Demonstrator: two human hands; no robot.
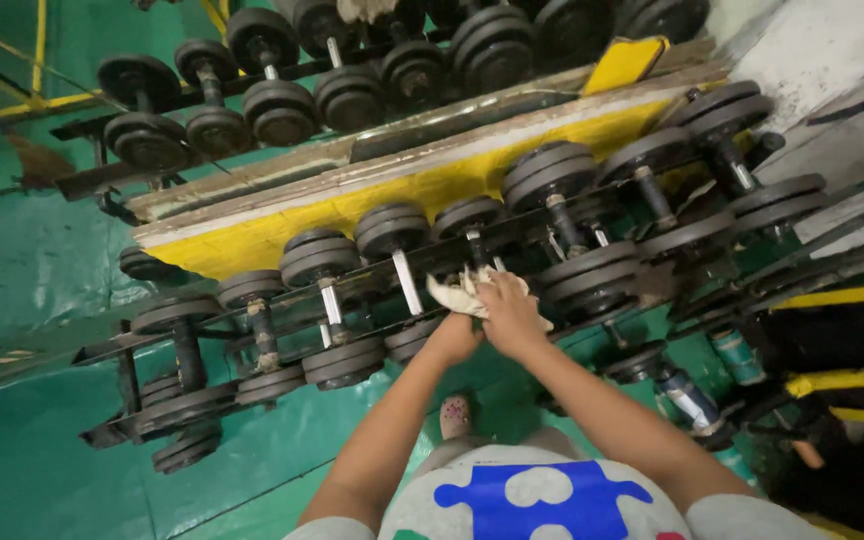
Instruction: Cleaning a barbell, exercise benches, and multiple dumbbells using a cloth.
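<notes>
Spanning the frame from 8 o'clock to 2 o'clock, a black two-tier dumbbell rack [112, 355] stands on a green floor [22, 270], with a yellow and white board [372, 195] wedged between its tiers. Black dumbbells fill both tiers; those toward 2 o'clock are larger than those toward 8 o'clock. Near centre, the right hand [510, 312] lies on top of a cream cloth [452, 293], grip closed on the cloth and pressing it against the lower rail, just beside a dumbbell with a bright steel handle [407, 282] at its 9 o'clock. The left hand [452, 335] sits just beneath the cloth at the rail; whether its grip is closed cannot be told, as the fingers are hidden. At 4 o'clock, two cans [737, 357] lie on the floor beneath the rack.
</notes>
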